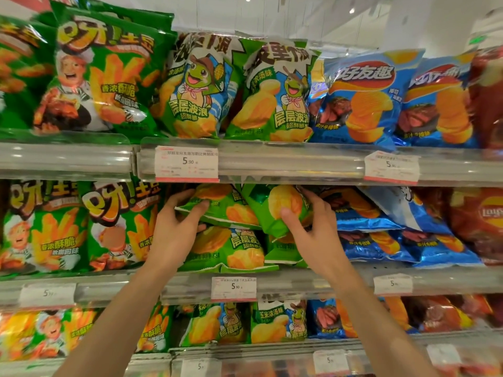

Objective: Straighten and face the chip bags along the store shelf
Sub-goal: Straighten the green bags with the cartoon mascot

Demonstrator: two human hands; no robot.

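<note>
On the middle shelf (299, 284) two light-green chip bags lie tipped over on top of others. My left hand (174, 227) grips the left tipped bag (231, 208) by its lower edge, thumb on its front. My right hand (313, 227) grips the right tipped bag (275, 210), thumb on its front and fingers round its far side. Beneath them an upright green bag (231, 248) faces forward. Part of the stack behind my hands is hidden.
Dark-green fry bags (46, 227) stand to the left, slumped blue bags (394, 232) and red bags (481, 221) to the right. The top shelf (285, 161) carries upright green bags (275, 91) and blue ones (362, 99). Price tags (186, 163) line the shelf edges.
</note>
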